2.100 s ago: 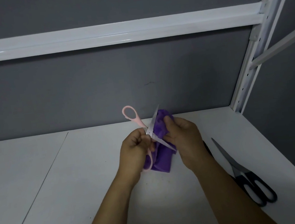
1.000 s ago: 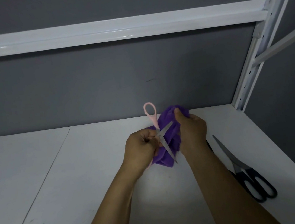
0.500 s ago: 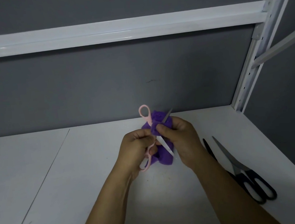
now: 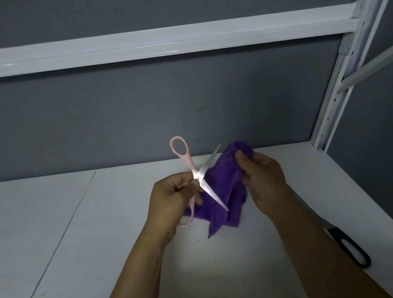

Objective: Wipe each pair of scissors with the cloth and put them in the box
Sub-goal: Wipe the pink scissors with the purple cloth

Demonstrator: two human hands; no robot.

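My left hand (image 4: 173, 198) grips pink-handled scissors (image 4: 194, 173) near the pivot. Their blades are spread apart, one pointing up right, the other down right across the purple cloth (image 4: 222, 194). One pink loop stands above my hand, the other sticks out below it. My right hand (image 4: 262, 178) grips the bunched top of the cloth, just right of the blades. The cloth hangs down over the white shelf board (image 4: 103, 245). A black-handled pair of scissors (image 4: 351, 248) lies on the board at the right, mostly hidden by my right forearm. No box is in view.
A grey back wall rises behind the board. A white crossbar (image 4: 154, 42) runs overhead, and a white slotted upright (image 4: 344, 78) stands at the right rear corner. A seam (image 4: 61, 235) in the board runs diagonally on the left.
My right hand has slid the cloth off the upper blade and up to the right. Both blades now show bare, and my right forearm now covers most of the black scissors.
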